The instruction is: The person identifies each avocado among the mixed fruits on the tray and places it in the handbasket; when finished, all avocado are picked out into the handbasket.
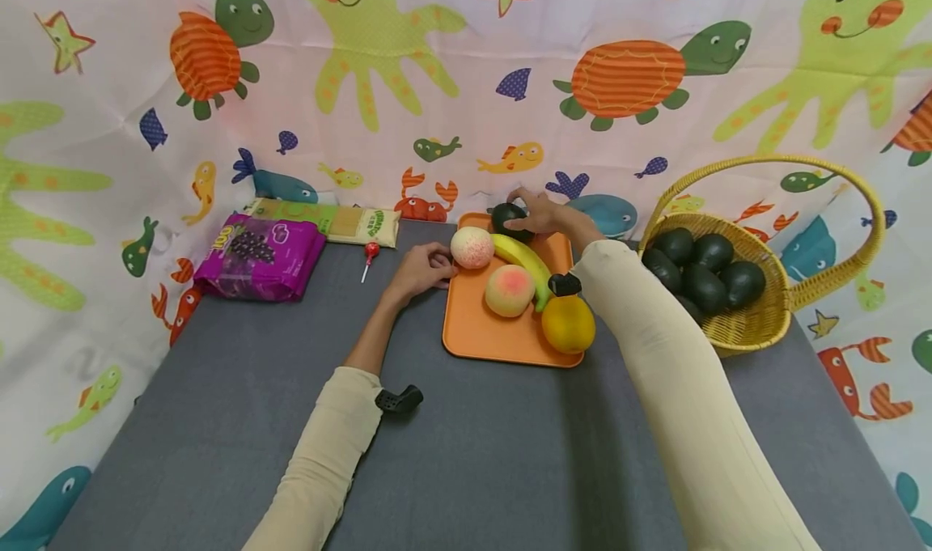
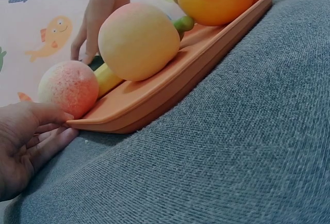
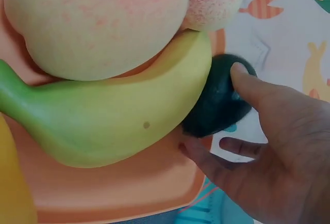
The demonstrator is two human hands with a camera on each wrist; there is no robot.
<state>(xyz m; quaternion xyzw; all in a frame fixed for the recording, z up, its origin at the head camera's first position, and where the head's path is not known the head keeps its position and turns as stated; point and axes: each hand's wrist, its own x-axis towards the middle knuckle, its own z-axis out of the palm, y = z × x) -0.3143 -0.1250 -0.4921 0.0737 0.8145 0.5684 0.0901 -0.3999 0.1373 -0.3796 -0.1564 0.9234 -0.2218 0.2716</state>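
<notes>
My right hand holds a dark green avocado between thumb and fingers, at the far end of an orange tray. The avocado sits against the tip of a yellow banana in the right wrist view. At the tray's left edge, my left hand pinches the rim, thumb on top and fingers lower. Close to that thumb lies a speckled pinkish peach. A larger peach and a round yellow-orange fruit are also on the tray.
A yellow wicker basket with a tall handle stands right, holding several avocados. To the left are a purple grape-printed package, a flat tan-and-green packet and a red lollipop. A printed curtain hangs behind the table.
</notes>
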